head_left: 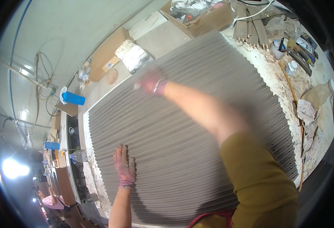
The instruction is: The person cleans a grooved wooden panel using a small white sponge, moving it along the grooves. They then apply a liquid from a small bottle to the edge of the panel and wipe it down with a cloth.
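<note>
While the left hand [125,167] is lying flat and released, lower left, the right hand [152,82] is stretching to upper centre. Blur is hiding its grip.

a white table [327,122] carries a ribbed grey panel [167,133], bottle [319,95] and rag [307,112].

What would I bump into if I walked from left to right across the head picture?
Blue hose → upper blue pack → left grip, flat on the ridged sheet → right grip, blurred → small bottle → jug.
</note>
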`<state>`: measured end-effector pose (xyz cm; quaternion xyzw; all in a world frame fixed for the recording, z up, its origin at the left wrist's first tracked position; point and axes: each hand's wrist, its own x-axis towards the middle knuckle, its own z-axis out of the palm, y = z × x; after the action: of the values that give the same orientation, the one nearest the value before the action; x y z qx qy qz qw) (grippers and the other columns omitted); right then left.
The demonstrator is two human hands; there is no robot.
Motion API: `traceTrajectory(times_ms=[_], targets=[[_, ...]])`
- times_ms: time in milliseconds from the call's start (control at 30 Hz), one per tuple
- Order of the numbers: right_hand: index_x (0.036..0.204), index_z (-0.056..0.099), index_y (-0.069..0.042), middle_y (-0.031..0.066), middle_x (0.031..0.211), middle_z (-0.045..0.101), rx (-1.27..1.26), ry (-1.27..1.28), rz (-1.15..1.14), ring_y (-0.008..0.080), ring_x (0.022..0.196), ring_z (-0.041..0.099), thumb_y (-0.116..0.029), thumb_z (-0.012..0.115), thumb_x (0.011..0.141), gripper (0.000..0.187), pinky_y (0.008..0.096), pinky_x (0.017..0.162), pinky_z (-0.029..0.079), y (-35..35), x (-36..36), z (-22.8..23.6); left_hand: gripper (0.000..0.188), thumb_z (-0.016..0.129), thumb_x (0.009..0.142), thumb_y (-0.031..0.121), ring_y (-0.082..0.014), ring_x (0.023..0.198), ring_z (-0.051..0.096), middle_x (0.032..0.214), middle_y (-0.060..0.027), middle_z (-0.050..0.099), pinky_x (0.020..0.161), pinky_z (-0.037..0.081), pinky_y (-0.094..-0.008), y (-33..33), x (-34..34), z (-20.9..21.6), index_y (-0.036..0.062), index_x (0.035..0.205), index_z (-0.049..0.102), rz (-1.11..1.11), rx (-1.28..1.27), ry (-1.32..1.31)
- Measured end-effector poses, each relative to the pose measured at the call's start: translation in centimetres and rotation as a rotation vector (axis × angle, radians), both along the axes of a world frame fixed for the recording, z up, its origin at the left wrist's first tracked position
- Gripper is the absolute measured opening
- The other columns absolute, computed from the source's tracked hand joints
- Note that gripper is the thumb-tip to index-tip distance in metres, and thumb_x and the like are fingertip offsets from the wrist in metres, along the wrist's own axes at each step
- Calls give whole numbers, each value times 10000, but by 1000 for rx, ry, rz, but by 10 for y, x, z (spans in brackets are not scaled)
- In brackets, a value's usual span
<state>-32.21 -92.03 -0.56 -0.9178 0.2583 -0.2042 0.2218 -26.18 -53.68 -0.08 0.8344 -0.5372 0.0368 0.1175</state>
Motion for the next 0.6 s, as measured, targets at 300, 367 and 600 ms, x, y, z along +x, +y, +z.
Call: traceTrajectory(times_ms=[300, 367, 600], targets=[[1052, 736, -199, 121, 1120, 701, -292, 265, -777, 311, 1008, 681, -327, 526, 943, 269, 434, 881, 504, -213, -258, -10, 539, 538, 844, 161, -429, 1349, 357, 1441, -213, 432, 1135, 276, -506, -2, -3, 4, 0, 1356, 496, -31, -2, -25], [1061, 734, -195, 127, 1103, 704, -280, 371, -832, 316, 1014, 677, -348, 532, 941, 280, 435, 880, 501, -214, -269, -8, 551, 545, 841, 174, -423, 1352, 357, 1443, -213, 429, 1138, 271, -504, -4, -5, 6, 11, 1365, 493, -18, 23, -36], [1094, 686, -88, 158, 1304, 603, -336, -154, -186, 353, 1177, 572, -425, 432, 984, 436, 455, 994, 415, -118, -93, -39, 553, 558, 848, 199, -415, 1361, 357, 1445, -211, 432, 1145, 265, -498, -7, -3, 4, 29, 1371, 501, -31, 5, -33]])
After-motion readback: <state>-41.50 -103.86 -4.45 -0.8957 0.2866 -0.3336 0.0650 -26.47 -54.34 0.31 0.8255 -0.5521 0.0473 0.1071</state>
